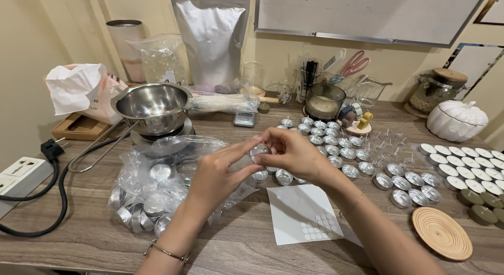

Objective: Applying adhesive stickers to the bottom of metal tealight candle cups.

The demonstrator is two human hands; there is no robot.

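Here, hands: we see the left hand (218,175) and the right hand (294,151) meeting above the wooden table (247,248), just in front of the steel pan.
Cup in hand: a small silver tealight cup (260,149) sits pinched between the fingertips of both hands; it is held up off the table, just right of the plastic bag.
Left grip: narrow, fingers closed lightly on the near side of the cup; a thin bracelet (167,252) circles that wrist.
Right grip: narrow too, thumb and fingers curled over the cup's far side.
Landmark: the steel pan (152,107) with its long handle stands on a small burner at the back left of the table.
Bag: a clear plastic bag (152,185) full of empty metal cups lies in front of the pan, under the left forearm.
Rows of cups: we count many empty cups (341,149) set out in rows to the right of the pan, past the hands.
Sticker sheet: a white sheet of round stickers (304,214) lies in front of those rows, well right of the pan.
Coaster: a round ribbed coaster (442,233) rests farther right still.
Finished candles: white filled tealights (462,170) line the table's far right edge.
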